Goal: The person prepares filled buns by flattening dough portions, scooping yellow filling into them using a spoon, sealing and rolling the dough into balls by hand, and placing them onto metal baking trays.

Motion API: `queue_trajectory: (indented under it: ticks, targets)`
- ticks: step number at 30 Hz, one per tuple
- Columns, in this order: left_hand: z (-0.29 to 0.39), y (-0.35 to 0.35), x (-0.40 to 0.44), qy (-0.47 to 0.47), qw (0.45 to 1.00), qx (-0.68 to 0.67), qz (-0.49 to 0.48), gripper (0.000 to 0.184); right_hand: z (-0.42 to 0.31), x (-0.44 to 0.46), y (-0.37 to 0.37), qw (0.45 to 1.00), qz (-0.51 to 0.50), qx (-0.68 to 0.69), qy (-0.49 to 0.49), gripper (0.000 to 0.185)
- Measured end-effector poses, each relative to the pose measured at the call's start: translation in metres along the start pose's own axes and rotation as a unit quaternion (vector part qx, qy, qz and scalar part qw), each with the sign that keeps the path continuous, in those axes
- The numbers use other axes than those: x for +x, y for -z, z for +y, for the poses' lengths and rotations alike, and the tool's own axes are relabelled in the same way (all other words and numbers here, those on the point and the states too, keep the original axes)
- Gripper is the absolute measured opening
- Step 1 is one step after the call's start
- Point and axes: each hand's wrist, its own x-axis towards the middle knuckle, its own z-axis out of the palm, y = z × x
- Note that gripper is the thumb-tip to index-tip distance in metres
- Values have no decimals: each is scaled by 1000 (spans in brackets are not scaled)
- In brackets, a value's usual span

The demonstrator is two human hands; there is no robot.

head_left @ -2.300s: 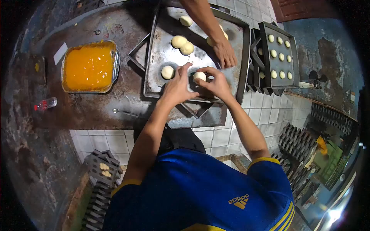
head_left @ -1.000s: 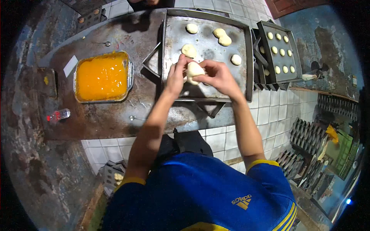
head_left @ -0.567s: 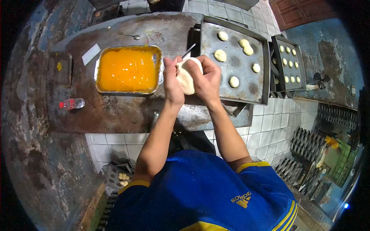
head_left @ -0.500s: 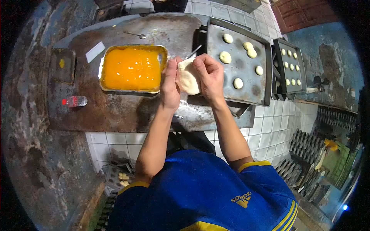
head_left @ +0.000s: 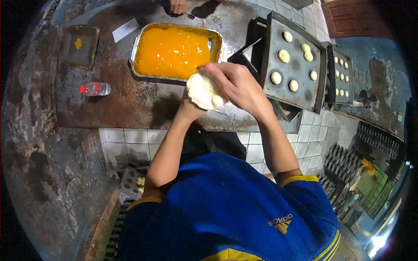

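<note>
A flattened round of pale dough (head_left: 201, 90) lies across my left hand (head_left: 190, 110), which supports it from below. Most of that hand's fingers are hidden behind the dough. My right hand (head_left: 241, 87) is closed at the dough's right edge, its thumb stretched over the top and the fingertips partly hidden. Just beyond both hands stands a foil tray (head_left: 134, 65) of glossy orange-yellow filling (head_left: 170, 52). Below the dough, a thin metal utensil (head_left: 223, 114) shows on the table, partly covered.
A dark baking tray (head_left: 300, 71) with several dough balls is at right; another filled tray (head_left: 342, 76) stands beyond. A red-capped bottle (head_left: 96, 89), small stained tray (head_left: 80, 48) and white card (head_left: 125, 30) lie left. Another person's hand (head_left: 177, 6) is by a spoon (head_left: 189, 16).
The dough now lies flatter over my left hand, and my right hand has turned across its edge. Another person's hand has appeared by the spoon. The whole view has shifted.
</note>
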Motion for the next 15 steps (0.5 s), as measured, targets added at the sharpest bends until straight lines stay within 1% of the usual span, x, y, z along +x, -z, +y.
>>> queue_trajectory:
  ticks: [1, 2, 4, 5, 6, 7, 8, 9, 10, 11, 12, 13, 14, 15]
  targets:
    - [-14, 18, -14, 80, 994, 56, -45, 54, 24, 3, -11, 991, -7, 20, -135, 44]
    - [-16, 27, -14, 99, 994, 28, -47, 54, 54, 5, -25, 963, -12, 39, -266, 47]
    - [-26, 52, -26, 69, 989, 129, -32, 55, 154, -10, -80, 966, -47, -97, -235, 52]
    - [-31, 64, -33, 73, 988, 129, -32, 55, 208, -37, -115, 944, -68, -257, -196, 48]
    - [-36, 77, -39, 96, 975, 199, -39, 55, 255, -67, -148, 896, -85, -408, -150, 44]
    - [-38, 89, -43, 117, 955, 268, -46, 55, 293, -92, -175, 904, -54, -405, -127, 37]
    - [-34, 99, -43, 119, 954, 271, -45, 55, 315, -106, -187, 910, -21, -402, -100, 30]
    - [-27, 109, -41, 150, 941, 304, -10, 56, 314, -107, -180, 911, -22, -399, -96, 30]
    - [-24, 120, -43, 184, 924, 335, 23, 56, 305, -108, -171, 920, -48, -381, -73, 26]
    - [-26, 129, -49, 188, 922, 337, 19, 56, 295, -110, -167, 928, -73, -361, -54, 27]
    - [-31, 139, -55, 219, 924, 305, 68, 57, 288, -102, -164, 929, -74, -357, -57, 27]
    - [-36, 148, -57, 246, 923, 271, 121, 58, 288, -80, -155, 957, -3, -291, -8, 25]
    - [-37, 155, -57, 247, 922, 272, 122, 58, 286, -58, -144, 972, 67, -220, 39, 23]
    - [-36, 162, -59, 245, 917, 295, 108, 56, 270, -26, -128, 976, 46, -212, -10, 23]
